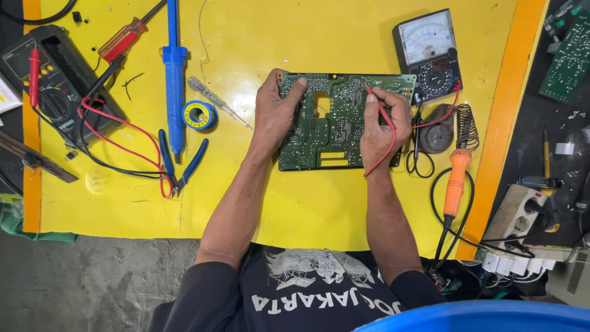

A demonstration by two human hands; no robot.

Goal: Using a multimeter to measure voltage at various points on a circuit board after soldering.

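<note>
The table [344,37] is shiny yellow. The board [335,132] is green with tiny shiny metal dots. The floor [92,283] looks rough.

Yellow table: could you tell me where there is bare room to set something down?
On the yellow table, free patches lie between the circuit board and the top edge, and below the blue pliers. The left tools and the analog meter corner are crowded.
</note>
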